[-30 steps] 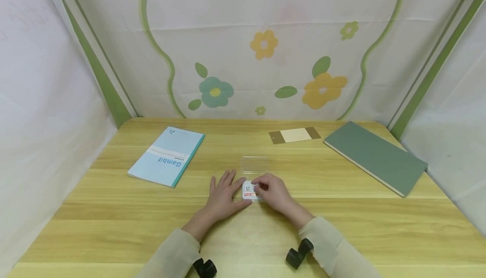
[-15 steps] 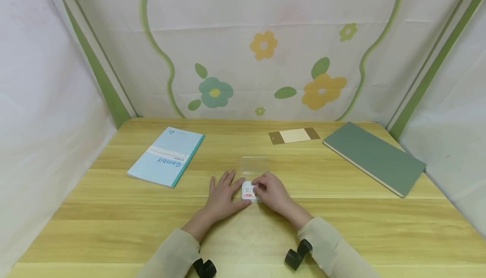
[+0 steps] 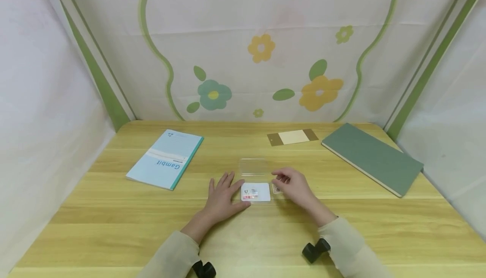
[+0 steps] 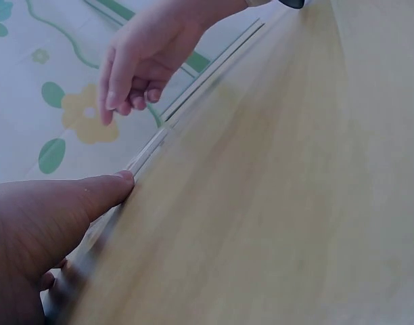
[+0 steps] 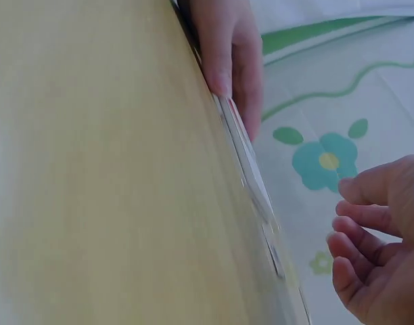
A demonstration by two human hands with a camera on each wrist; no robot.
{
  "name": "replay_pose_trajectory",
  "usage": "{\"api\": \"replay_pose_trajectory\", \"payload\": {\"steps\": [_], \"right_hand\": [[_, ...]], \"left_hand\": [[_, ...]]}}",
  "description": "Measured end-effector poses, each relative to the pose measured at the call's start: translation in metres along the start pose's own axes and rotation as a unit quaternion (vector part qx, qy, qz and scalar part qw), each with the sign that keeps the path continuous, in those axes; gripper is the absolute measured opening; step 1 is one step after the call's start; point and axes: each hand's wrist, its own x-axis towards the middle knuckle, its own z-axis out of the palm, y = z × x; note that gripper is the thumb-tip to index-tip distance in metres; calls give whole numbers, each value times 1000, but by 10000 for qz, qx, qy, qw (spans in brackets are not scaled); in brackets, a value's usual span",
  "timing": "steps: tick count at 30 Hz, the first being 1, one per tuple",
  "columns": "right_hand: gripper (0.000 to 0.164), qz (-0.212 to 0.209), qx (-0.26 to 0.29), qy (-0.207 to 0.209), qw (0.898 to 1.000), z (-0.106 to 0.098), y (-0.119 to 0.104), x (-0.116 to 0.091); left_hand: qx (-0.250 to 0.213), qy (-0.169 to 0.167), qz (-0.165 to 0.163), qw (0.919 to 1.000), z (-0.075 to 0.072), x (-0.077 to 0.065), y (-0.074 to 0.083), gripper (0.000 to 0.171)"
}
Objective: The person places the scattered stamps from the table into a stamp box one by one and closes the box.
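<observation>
A white card (image 3: 262, 192) with small print and a red-and-white sticker lies face up on clear plastic (image 3: 253, 166) at the middle of the table. My left hand (image 3: 222, 198) lies with fingers spread at its left end, index fingertip by the far corner and thumb at the near corner. In the left wrist view the thumb (image 4: 105, 193) presses along the plastic's edge. My right hand (image 3: 294, 186) is above the right end, fingers loosely bent and holding nothing. Partly hidden beneath it is a small patterned square (image 3: 276, 189).
On the wooden table (image 3: 114, 219), a light blue notebook (image 3: 166, 158) lies at left and a green hardcover book (image 3: 372, 158) at right. A brown-and-cream card strip (image 3: 292, 137) lies toward the back. A flowered cloth (image 3: 228, 50) hangs behind.
My right hand has left the white card and moved right, uncovering the card's right half. The small patterned square now shows beside it. My left hand stays in place.
</observation>
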Motion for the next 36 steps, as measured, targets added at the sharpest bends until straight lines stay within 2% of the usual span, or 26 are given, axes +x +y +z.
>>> {"api": "replay_pose_trajectory", "payload": {"steps": [5, 13, 25, 36], "right_hand": [[20, 157, -70, 20, 9999, -12, 18, -5], [18, 411, -28, -235, 9989, -10, 36, -10], [15, 247, -541, -166, 9981, -4, 37, -11], [11, 179, -553, -244, 9980, -1, 35, -9]], "left_hand": [[-13, 15, 11, 10000, 0, 0, 0, 65], [-2, 22, 78, 10000, 0, 0, 1, 66], [-2, -9, 74, 10000, 0, 1, 1, 66], [-65, -18, 38, 10000, -2, 0, 0, 65]]}}
